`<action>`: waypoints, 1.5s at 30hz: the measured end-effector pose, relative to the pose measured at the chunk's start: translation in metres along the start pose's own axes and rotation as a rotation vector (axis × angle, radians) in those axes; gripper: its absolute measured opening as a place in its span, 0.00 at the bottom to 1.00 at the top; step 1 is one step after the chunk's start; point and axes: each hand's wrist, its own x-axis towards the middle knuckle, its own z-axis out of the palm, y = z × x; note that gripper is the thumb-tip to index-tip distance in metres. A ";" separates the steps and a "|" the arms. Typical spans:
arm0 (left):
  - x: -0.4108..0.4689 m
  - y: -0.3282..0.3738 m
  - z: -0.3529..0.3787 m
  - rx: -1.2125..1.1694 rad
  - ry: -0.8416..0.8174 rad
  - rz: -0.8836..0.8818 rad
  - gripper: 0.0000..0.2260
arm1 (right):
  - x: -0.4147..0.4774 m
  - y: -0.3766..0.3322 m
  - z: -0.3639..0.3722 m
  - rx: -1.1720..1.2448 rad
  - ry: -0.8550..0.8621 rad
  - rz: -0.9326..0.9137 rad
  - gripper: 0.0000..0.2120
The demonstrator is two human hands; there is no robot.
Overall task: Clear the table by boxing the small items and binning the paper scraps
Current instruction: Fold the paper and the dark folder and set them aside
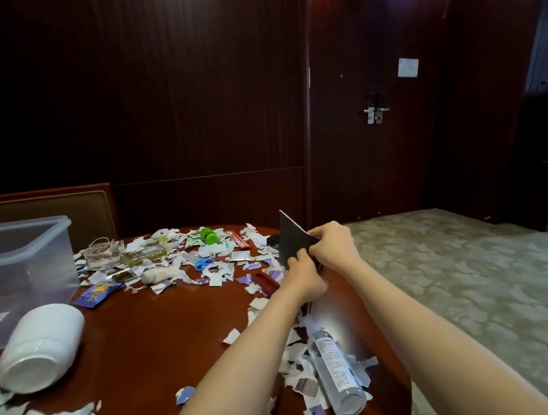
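Note:
Both my hands hold a dark flat card [291, 239] upright over the right edge of the round wooden table [163, 331]. My left hand [303, 274] grips its lower edge and my right hand [334, 246] pinches its right side. Torn paper scraps [215, 276] litter the table, thickest at the far side and near the front left. Among them lie blue scissors [202, 263], a green bottle [209, 235], a blue packet [96, 294] and a clear bottle [333, 365] on its side. A clear plastic box [14, 270] stands at the far left.
A white jar [39, 346] lies on its side in front of the box. A small glass dish with string [104, 254] sits by the box. A chair back [34, 209] stands behind the table. Patterned carpet [465, 287] and a dark door [375, 91] lie to the right.

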 end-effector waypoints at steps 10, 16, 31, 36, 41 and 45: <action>-0.009 0.003 -0.007 -0.006 -0.056 0.002 0.36 | 0.006 0.003 -0.011 0.030 0.134 0.023 0.12; -0.008 0.007 0.009 0.021 -0.130 0.018 0.32 | 0.007 0.042 -0.022 0.193 0.220 0.209 0.09; 0.005 -0.025 -0.002 0.083 -0.143 -0.018 0.25 | 0.009 0.111 0.016 0.224 0.160 0.618 0.13; 0.008 -0.029 0.002 0.070 -0.185 0.009 0.22 | 0.013 0.109 0.024 0.155 0.128 0.580 0.01; 0.008 -0.025 0.006 0.096 -0.180 -0.023 0.24 | 0.018 0.114 0.024 0.186 0.154 0.599 0.06; 0.008 -0.031 0.005 0.138 -0.211 -0.067 0.31 | 0.018 0.117 0.026 0.175 0.166 0.593 0.09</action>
